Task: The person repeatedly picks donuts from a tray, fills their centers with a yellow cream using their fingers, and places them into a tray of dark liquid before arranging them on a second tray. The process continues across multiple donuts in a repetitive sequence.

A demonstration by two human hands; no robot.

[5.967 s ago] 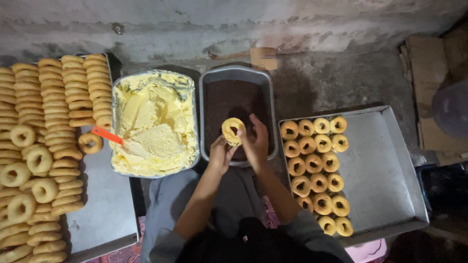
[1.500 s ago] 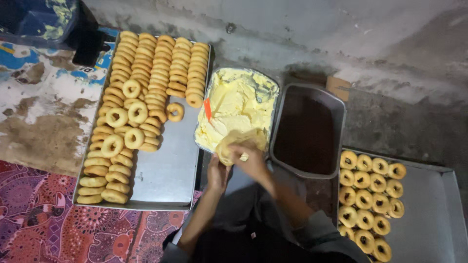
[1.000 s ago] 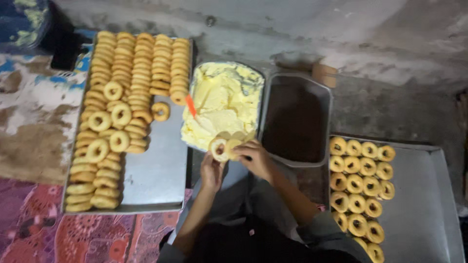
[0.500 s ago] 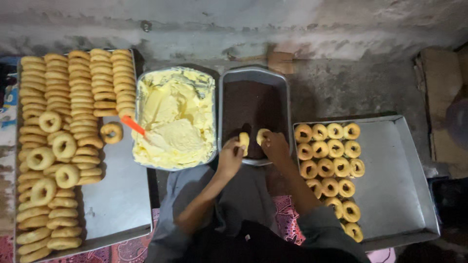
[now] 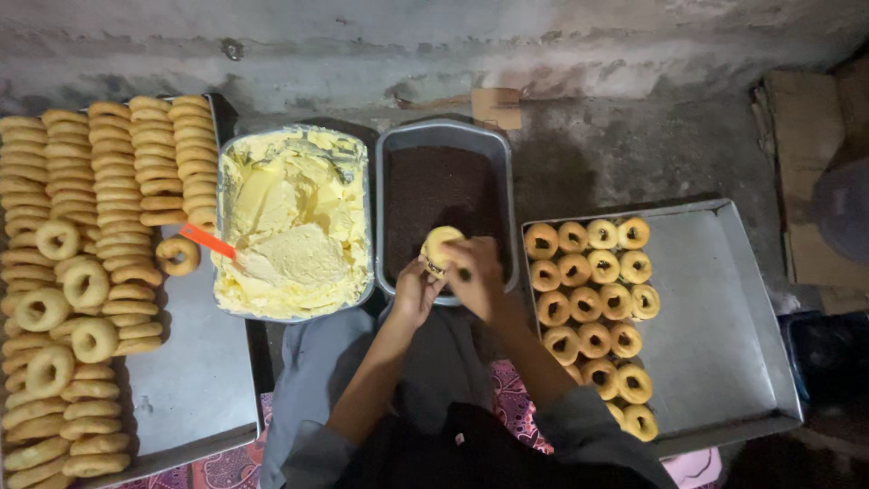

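Doughnut, pale yellow, cream-coated, between both hands.

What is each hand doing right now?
Left hand: closed on the doughnut, over the dark tray.
Right hand: fingers closed on the same doughnut.

Brought both hands, left hand and right hand, back from the cream pan to the near edge of the dark sprinkle pan and joined two half rings there into one ring pastry.
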